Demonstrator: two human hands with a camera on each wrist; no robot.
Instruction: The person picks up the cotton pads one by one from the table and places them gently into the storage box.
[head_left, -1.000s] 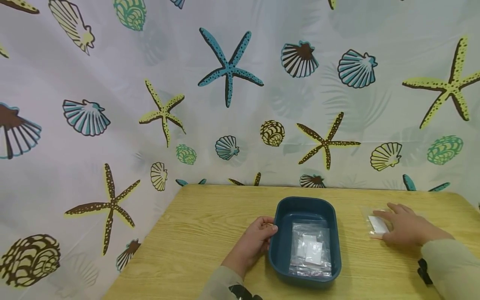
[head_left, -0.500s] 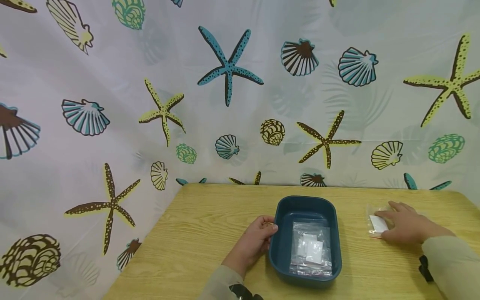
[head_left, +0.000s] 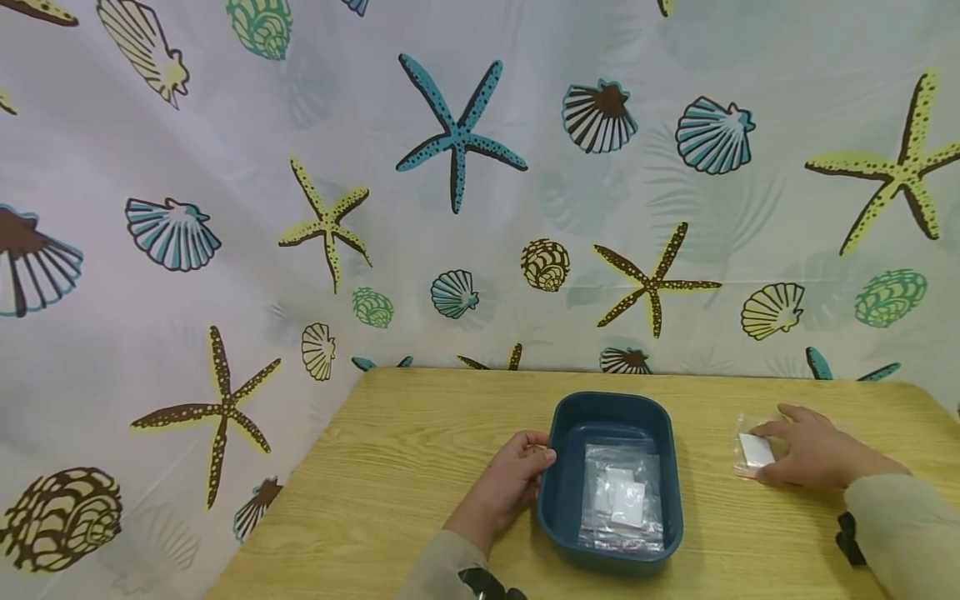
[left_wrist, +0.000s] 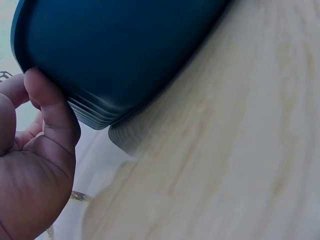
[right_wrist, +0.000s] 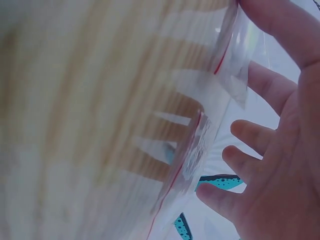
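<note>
My left hand (head_left: 510, 479) grips the left rim of a dark blue plastic bin (head_left: 547, 500), its thumb at the top edge. In the left wrist view the fingers curl at the rim of the bin (left_wrist: 120, 50). Inside lie clear zip bags (head_left: 600, 533) with white cards (head_left: 628, 505) showing through. To the right of the bin, my right hand (head_left: 813, 450) is over another clear zip bag (head_left: 742, 425) holding a white card (head_left: 756, 450). The right wrist view shows the fingers spread, with the thumb (right_wrist: 275, 22) at the edge of a red-striped bag (right_wrist: 230, 65).
A wood-grain table (head_left: 420, 417) bears everything. Behind it and along the left side hangs a white curtain (head_left: 480, 242) printed with starfish and shells.
The zip bag by my right hand has shifted slightly to the right, and the hand has moved very little. My left hand and the bin stay where they were.
</note>
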